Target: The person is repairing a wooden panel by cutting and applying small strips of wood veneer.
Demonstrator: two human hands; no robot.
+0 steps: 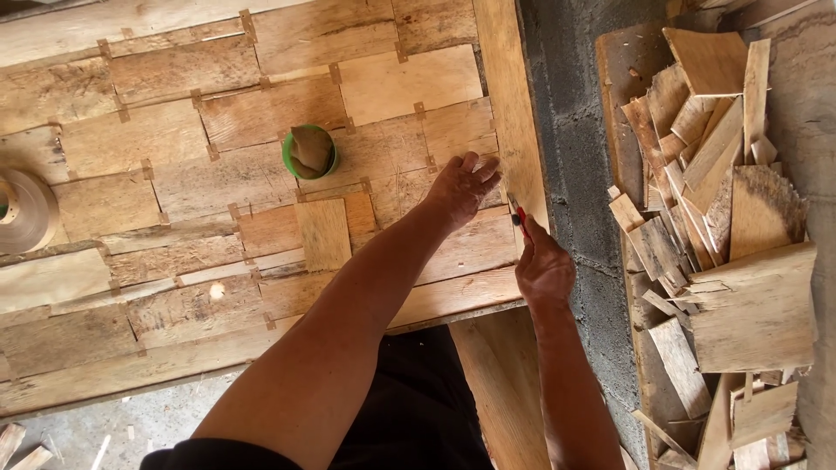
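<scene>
The left hand [463,185] lies flat, palm down, on the patched veneer sheet [218,200], fingers [484,167] spread narrow and holding nothing, pressing the sheet close to its right edge. The right hand [544,270] sits just beside that edge, fingers closed round a small red-handled knife [517,214] whose tip touches the veneer a short way below the left hand's fingertips. The blade itself is too small to make out.

The veneer sheet covers the bench [496,348] from the left of the view to a long plank strip [512,104] running along the right margin. Its near edge overhangs the bench front. Small tape patches [419,110] bridge the joints between pieces.

A green cup [308,152] holding brown scraps stands on the sheet, well apart to the left of the left hand. A tape roll [24,209] lies at the far left edge.

Right of the bench a grey concrete strip [579,157] separates it from a heap of veneer offcuts [705,218], loosely stacked. The open veneer between cup and hands is unobstructed.
</scene>
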